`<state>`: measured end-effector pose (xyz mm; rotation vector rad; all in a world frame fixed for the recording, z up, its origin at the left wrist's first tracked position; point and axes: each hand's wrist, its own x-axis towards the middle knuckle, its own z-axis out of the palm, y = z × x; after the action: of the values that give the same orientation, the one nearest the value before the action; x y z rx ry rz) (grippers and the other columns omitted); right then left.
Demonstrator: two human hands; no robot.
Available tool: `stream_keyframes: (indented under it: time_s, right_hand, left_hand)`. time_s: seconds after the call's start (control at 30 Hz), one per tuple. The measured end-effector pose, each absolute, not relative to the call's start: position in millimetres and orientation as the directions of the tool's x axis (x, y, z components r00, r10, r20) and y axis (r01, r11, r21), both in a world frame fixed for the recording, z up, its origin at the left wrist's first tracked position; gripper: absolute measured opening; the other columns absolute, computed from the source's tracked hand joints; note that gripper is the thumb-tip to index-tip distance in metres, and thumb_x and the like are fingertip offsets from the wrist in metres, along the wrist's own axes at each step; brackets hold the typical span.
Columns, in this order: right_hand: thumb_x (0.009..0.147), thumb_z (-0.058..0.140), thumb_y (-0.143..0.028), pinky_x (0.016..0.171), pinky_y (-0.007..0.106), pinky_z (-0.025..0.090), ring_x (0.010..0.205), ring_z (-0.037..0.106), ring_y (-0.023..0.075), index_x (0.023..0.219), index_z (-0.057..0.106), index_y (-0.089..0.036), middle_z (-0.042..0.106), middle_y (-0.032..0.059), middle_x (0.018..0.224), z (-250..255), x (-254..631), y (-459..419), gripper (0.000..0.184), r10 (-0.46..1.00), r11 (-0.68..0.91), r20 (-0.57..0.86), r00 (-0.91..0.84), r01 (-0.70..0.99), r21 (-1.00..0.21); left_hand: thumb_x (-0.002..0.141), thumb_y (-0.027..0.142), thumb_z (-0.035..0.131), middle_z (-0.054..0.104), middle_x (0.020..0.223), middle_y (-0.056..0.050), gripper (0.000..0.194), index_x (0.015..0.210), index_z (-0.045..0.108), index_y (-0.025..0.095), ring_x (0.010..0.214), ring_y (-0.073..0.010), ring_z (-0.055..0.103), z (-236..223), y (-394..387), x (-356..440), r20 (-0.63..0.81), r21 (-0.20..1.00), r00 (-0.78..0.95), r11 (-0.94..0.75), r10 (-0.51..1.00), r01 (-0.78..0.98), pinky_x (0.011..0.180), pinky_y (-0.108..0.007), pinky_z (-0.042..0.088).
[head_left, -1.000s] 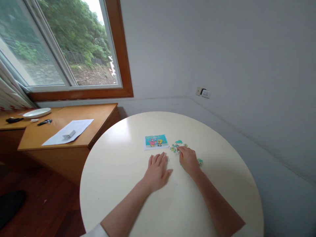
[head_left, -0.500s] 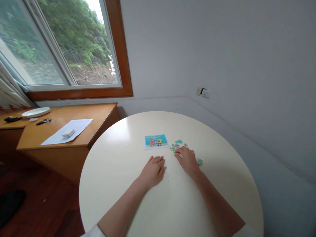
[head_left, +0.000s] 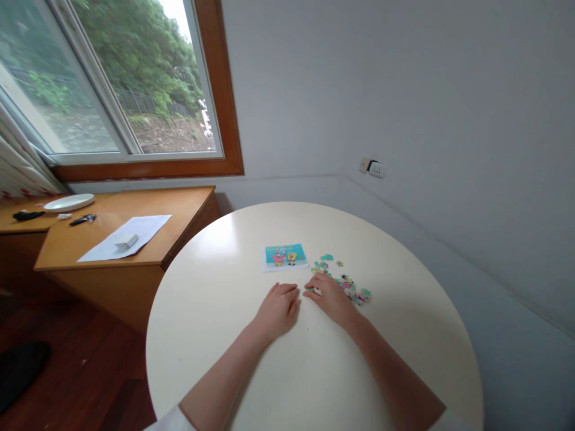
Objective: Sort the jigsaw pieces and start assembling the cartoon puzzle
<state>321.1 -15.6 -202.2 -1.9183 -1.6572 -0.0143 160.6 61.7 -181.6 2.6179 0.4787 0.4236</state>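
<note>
Head view: you have two hands on the table, and the thumb and forefinger of your right hand (head_left: 333,299) are closed narrowly on one small green puzzle piece (head_left: 311,290). Your palm hides most of that grip's underside. Your left hand (head_left: 276,308) rests just beside it, fingers bent and close together; you cannot tell from here whether anything lies beneath them.

Around your right hand are the loose pieces (head_left: 348,281), overlapping and partly covered by that hand, too many and too small to count. One lone piece (head_left: 340,263) sits apart at their far side. Just beyond both hands lies one picture card (head_left: 287,257), showing a pink figure and a yellow one; its lettering is too small to read.

You have one round white table (head_left: 215,335), its near edge cut off by the frame. There is room to move left of your left hand, between your forearms, and right of the pieces towards the curved rim. Farther left, one wooden desk (head_left: 184,209) bears one white plate (head_left: 69,203) and one paper sheet (head_left: 146,226).
</note>
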Motion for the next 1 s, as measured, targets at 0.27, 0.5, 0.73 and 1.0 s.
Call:
stream_keyframes:
  time_s: [0.27, 0.5, 0.73, 1.0]
  right_hand:
    - [0.088, 0.047, -0.020, 0.073, 0.028, 0.042, 0.076, 0.056, 0.0163, 0.075, 0.064, -0.017, 0.063, 0.0043, 0.076, -193.6, 326.6, -17.9, 0.022, 0.856, -0.064, 0.449, 0.255, 0.915, -0.398]
    - [0.084, 0.046, -0.015, 0.078, 0.031, 0.038, 0.088, 0.056, 0.0203, 0.093, 0.065, -0.016, 0.064, 0.0084, 0.092, -194.4, 339.0, -23.2, 0.021, 0.758, -0.426, 0.413, 0.505, 0.862, -0.273]
    - [0.083, 0.051, -0.018, 0.078, 0.032, 0.037, 0.093, 0.055, 0.0222, 0.101, 0.065, -0.018, 0.063, 0.0087, 0.097, -191.6, 333.8, -25.1, 0.022, 0.777, -0.485, 0.343, 0.528, 0.849, -0.211]
    - [0.082, 0.056, -0.020, 0.077, 0.032, 0.036, 0.091, 0.055, 0.0218, 0.092, 0.066, -0.018, 0.063, 0.0074, 0.095, -191.7, 334.1, -25.8, 0.015, 0.786, -0.481, 0.331, 0.523, 0.852, -0.205]
  left_hand:
    - [0.085, 0.020, 0.041, 0.061, 0.107, -0.014, 0.031, 0.108, 0.060, 0.012, 0.101, -0.0224, 0.056, -185.9, 64.7, 161.2, 0.292, 0.530, 0.847, -0.812, 0.445, 0.244, 0.091, -0.038, 0.045]
    - [0.086, 0.036, 0.045, 0.040, 0.137, -0.014, 0.046, 0.130, 0.045, 0.021, 0.124, -0.0291, 0.036, -184.2, 55.3, 157.4, 0.260, 0.381, 0.913, -0.902, 0.315, 0.203, 0.103, -0.053, 0.028]
    - [0.090, 0.040, 0.036, 0.039, 0.140, -0.008, 0.045, 0.132, 0.041, 0.025, 0.128, -0.0298, 0.032, -179.8, 52.0, 153.8, 0.113, 0.336, 0.957, -0.917, 0.266, 0.215, 0.107, -0.057, 0.017]
    - [0.090, 0.037, 0.034, 0.037, 0.142, -0.008, 0.046, 0.133, 0.040, 0.021, 0.129, -0.0294, 0.031, -180.5, 53.3, 155.5, 0.085, 0.334, 0.957, -0.913, 0.278, 0.236, 0.108, -0.054, 0.017]
